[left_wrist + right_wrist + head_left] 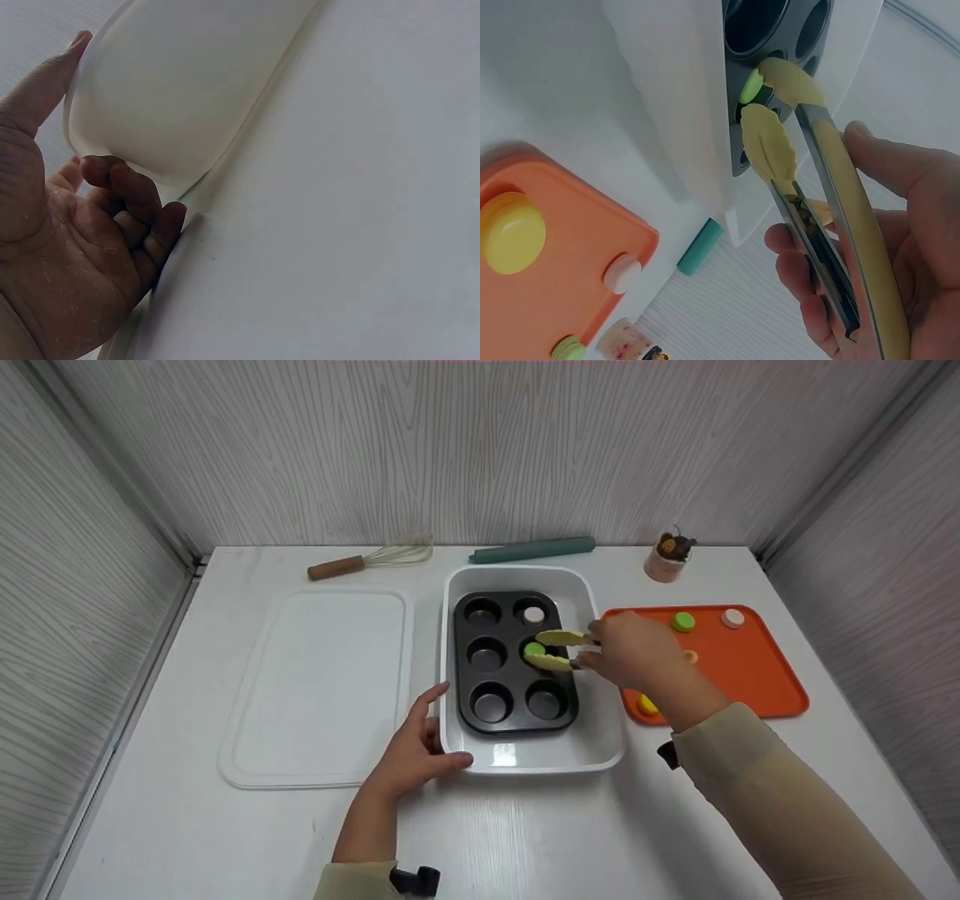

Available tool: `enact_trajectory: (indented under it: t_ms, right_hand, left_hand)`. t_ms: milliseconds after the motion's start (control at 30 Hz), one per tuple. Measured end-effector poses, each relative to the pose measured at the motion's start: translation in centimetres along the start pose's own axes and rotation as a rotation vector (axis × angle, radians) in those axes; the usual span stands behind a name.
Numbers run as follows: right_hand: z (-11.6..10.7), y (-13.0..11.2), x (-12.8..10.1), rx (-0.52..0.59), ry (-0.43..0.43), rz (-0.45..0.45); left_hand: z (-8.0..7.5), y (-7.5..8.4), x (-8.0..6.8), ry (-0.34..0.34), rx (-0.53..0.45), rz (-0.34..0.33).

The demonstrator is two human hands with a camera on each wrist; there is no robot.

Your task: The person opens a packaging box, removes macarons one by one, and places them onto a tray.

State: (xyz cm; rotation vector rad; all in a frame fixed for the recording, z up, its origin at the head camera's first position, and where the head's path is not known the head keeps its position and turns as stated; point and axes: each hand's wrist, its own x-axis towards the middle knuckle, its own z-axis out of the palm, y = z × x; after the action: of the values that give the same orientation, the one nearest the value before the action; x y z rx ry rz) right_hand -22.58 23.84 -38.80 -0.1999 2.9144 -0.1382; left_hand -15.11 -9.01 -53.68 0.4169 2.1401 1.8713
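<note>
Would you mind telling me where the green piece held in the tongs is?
In the head view, the green piece sits between the tongs tips over the muffin pan's middle right cup.

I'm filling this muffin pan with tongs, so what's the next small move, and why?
Probably ease the tongs open to drop the green piece. The right hand holds the tips around it over the middle right cup of the muffin pan, while the left hand steadies the white dish.
</note>
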Motion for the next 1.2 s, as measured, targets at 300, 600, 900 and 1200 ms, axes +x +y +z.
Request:
enact_trajectory:
  t_ms: [300,600,900,1200]
  right_hand:
    - [0.0,-1.1,0.7,-0.02,0.002,0.019]
    - [0.5,-1.1,0.9,-0.037,0.008,0.027]
    - [1.0,-0.3,0.6,-0.011,0.032,0.001]
    - [0.8,0.2,-0.2,-0.012,0.075,-0.03]
  left_hand:
    - [0.1,0.1,-0.1,-0.001,-0.022,-0.012]
    - [0.0,0.2,0.0,-0.012,-0.022,-0.008]
    - [-0.1,0.1,0.1,-0.016,-0.002,0.012]
    - [0.0,0.1,0.0,-0.002,-0.007,-0.006]
